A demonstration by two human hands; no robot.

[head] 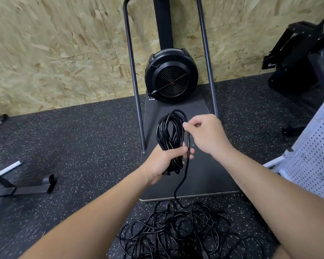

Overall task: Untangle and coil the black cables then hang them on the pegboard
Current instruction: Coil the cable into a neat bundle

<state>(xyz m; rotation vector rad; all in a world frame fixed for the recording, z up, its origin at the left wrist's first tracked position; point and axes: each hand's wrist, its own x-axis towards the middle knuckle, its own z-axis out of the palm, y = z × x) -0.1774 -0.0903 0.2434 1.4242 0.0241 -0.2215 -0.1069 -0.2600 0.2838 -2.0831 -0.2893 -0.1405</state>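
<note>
Head-cam view, looking down at two bare forearms over a speckled black rubber floor (79,139). The left hand (164,161) has its fingers curled tight round the waist of a half-made coil of glossy black cable (169,131), loops standing up above the fist. The right hand (206,131) pinches the running strand betw. thumb & forefinger at the coil's upper right; other fingers curl loosely. That strand drops to a loose tangled heap of black cable (185,230) on the floor near the feet. A white perforated pegboard (314,159) stands at right, a black round fan unit w/ grey tube frame (171,79) ahead. To do it well, prob.: keep loops equal, feed slack gently so knots in the heap don't tighten.
</note>
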